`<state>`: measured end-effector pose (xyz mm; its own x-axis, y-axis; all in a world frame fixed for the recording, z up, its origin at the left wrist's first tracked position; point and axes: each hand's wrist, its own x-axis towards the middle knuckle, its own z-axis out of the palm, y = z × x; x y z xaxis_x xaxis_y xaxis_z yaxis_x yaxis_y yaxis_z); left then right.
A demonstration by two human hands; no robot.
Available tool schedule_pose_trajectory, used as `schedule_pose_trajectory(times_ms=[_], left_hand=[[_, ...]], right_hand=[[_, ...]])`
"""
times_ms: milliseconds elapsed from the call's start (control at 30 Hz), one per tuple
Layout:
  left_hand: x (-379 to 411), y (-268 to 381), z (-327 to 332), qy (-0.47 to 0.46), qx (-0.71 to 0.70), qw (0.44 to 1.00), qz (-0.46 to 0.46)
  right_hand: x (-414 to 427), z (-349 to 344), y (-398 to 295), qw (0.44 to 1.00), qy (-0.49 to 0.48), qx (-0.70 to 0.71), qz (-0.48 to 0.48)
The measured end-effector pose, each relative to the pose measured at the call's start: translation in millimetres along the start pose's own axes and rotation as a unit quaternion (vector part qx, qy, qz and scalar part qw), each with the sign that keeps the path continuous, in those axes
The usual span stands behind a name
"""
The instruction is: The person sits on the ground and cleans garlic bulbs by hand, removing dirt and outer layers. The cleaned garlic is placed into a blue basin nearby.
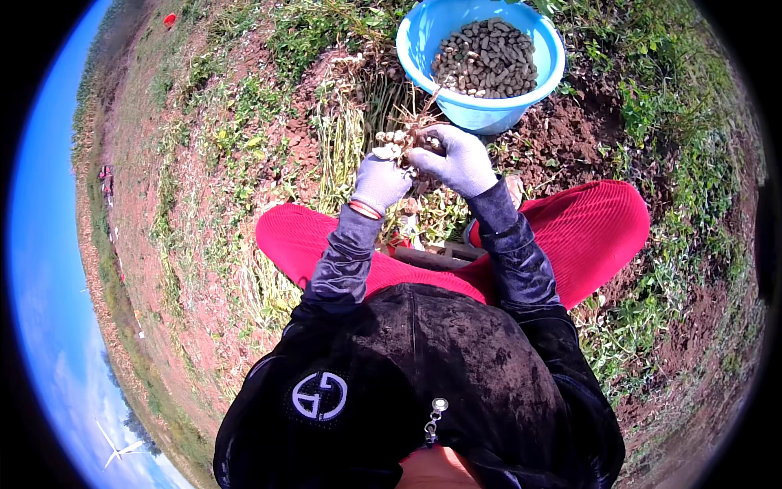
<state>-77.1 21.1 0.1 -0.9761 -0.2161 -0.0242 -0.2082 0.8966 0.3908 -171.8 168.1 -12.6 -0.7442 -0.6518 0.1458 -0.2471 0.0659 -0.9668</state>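
Both my hands wear pale knitted gloves and meet at a bunch of peanut roots with pods (394, 142). My left hand (382, 181) grips the bunch from below, with pods showing above its fingers. From the right, my right hand (455, 158) has its thumb and fingers closed at the same bunch; whether it pinches a pod or the roots is hidden. Thin brown roots (421, 113) stick up past the hands. Just beyond them stands a light blue plastic tub (482, 113), partly filled with unshelled peanuts (489, 58).
Pulled peanut plants (339, 153) lie in a heap left of the tub. Reddish soil clods (565, 143) and green weeds (647, 116) flank its right side. Under me is a wooden seat or slat (427, 258). A red container (170, 20) sits far off in the field.
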Motion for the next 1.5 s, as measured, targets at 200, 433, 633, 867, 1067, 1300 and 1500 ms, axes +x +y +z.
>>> schedule_pose_trajectory(times_ms=[200,433,633,867,1067,1300,1500], left_hand=[[2,8,-1,-0.046,0.027,0.998,-0.044],[10,-31,-18,0.092,-0.174,0.968,-0.157],[-22,-18,-73,0.065,-0.648,0.732,-0.199],[-39,-14,-71,0.008,-0.847,0.531,0.024],[-33,-23,-75,-0.04,-0.773,0.63,-0.058],[-37,-12,-57,0.047,-0.071,0.981,0.175],[-40,6,-44,0.074,0.048,0.986,0.139]], right_hand=[[-5,-1,-11,0.991,-0.003,-0.12,-0.056],[-20,16,-26,0.987,-0.161,0.004,0.025],[33,-24,-59,0.998,0.051,-0.016,-0.029],[116,-85,-31,0.882,0.143,-0.43,-0.128],[4,17,-58,0.998,-0.021,-0.009,-0.055],[-9,15,-78,0.996,0.022,-0.037,-0.076],[-12,25,-66,0.997,0.028,-0.067,-0.013]])
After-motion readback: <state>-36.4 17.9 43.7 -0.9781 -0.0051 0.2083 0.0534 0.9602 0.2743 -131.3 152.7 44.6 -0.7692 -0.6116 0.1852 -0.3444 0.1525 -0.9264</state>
